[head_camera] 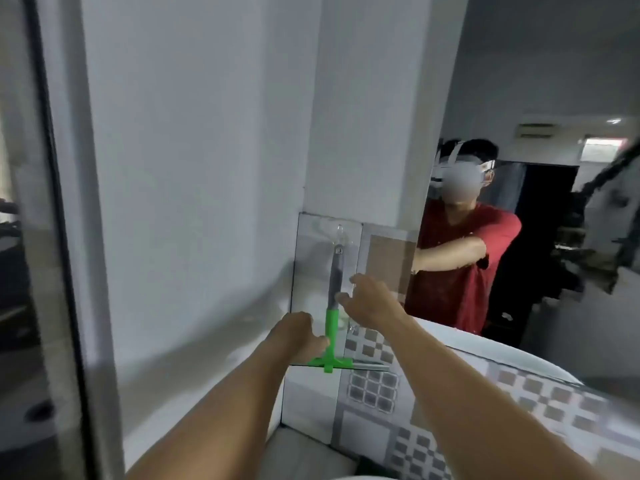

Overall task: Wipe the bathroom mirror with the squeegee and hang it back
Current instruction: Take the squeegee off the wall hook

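Note:
The squeegee (331,327) hangs upright on the tiled wall, its grey handle top on a clear hook (339,233) and its green head and blade at the bottom. My left hand (302,336) is curled against the green lower shaft, just above the blade. My right hand (367,302) is higher and to the right, fingers apart, with its fingertips touching the grey handle. The mirror (540,81) fills the upper right and reflects a person in a red shirt wearing a headset.
A plain white wall corner stands left of the squeegee. A dark-edged frame (52,202) runs down the far left. Patterned grey and brown tiles (374,389) cover the lower wall, and a white curved rim (519,355) lies under the mirror.

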